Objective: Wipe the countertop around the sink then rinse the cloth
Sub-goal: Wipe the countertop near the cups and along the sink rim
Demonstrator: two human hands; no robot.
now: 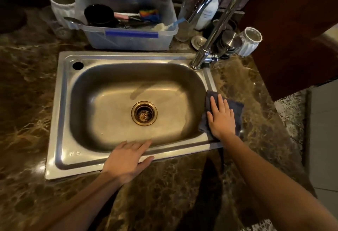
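The dark cloth (pixel 236 110) lies folded on the right rim of the sink (pixel 60 121), partly over the edge onto the brown marbled counter (pixel 27 102). Your right hand (pixel 221 119) presses flat on it, fingers spread and extended, not gripping. Your left hand (pixel 126 159) rests open, palm down, on the sink's near rim, holding nothing, well apart from the cloth. The steel basin is dry-looking, with a brass-coloured drain (pixel 144 113) at its centre. The chrome faucet (pixel 215 20) rises from the far right corner of the rim. Behind the sink, a clear plastic tub (pixel 128 36) holds brushes and utensils. White ribbed cups stand at far left (pixel 61 5) and far right (pixel 249 41).
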